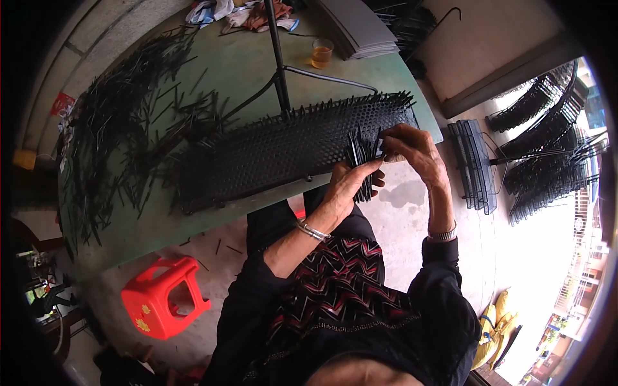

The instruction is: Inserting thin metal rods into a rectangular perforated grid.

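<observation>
1. Black strips point(103, 119), loose lot: tangled heap across the left part of a green table point(238, 71); well apart from both hands.

2. Black perforated panel point(277, 151), one: along the table's near side, right of the thickest part of the heap. Long axis slants from lower left to upper right; far edge bristles with thin dark points. Most of its length lies to the left of the grip; its right end is the part nearest to the hands.

3. Left hand point(347, 184), one: thumb and fingers wrapped firmly round a bundle, just beside the panel's near edge.

4. Bundle of black strips point(362, 151), one: in the left hand, long axis pointing away from the body, crosswise to the panel. Upper ends overlap the panel in this view; lower ends project below the fingers.

5. Right hand point(418, 153), one: just right of the bundle, fingertips bent in toward it; the nearer hand to the panel's right end. Whether a strip is pinched there cannot be told.

6. Dark wire racks point(473, 164), several: beyond the table's right side, well apart from the hands.
</observation>
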`<state>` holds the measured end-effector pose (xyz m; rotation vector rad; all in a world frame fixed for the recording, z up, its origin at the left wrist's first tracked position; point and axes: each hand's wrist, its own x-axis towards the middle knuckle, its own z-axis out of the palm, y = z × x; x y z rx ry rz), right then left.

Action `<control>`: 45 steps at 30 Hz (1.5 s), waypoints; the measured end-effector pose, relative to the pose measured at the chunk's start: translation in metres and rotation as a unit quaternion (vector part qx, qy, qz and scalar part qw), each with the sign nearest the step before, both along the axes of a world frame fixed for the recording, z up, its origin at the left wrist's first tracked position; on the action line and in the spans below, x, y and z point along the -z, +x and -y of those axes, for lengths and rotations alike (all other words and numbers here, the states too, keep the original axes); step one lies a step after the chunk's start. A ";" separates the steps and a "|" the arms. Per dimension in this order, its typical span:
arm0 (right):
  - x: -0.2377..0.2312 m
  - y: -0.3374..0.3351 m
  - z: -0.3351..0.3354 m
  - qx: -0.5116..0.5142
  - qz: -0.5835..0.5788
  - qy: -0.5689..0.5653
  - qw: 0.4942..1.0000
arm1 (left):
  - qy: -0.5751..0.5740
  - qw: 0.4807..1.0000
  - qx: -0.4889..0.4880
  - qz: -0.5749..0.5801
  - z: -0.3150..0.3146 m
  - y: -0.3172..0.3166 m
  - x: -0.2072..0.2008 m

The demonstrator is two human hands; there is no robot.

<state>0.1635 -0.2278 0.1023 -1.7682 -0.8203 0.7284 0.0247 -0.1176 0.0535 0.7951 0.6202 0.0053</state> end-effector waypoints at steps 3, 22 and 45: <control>-0.001 -0.004 0.000 0.019 -0.012 -0.004 1.000 | 0.018 1.000 -0.012 0.001 0.002 -0.001 0.001; -0.012 0.021 0.016 0.234 0.157 0.023 0.959 | -0.023 1.000 -0.015 0.006 0.007 0.005 0.012; 0.014 0.070 0.011 0.268 0.328 -0.014 0.906 | -0.072 0.997 0.003 0.005 0.014 0.002 0.013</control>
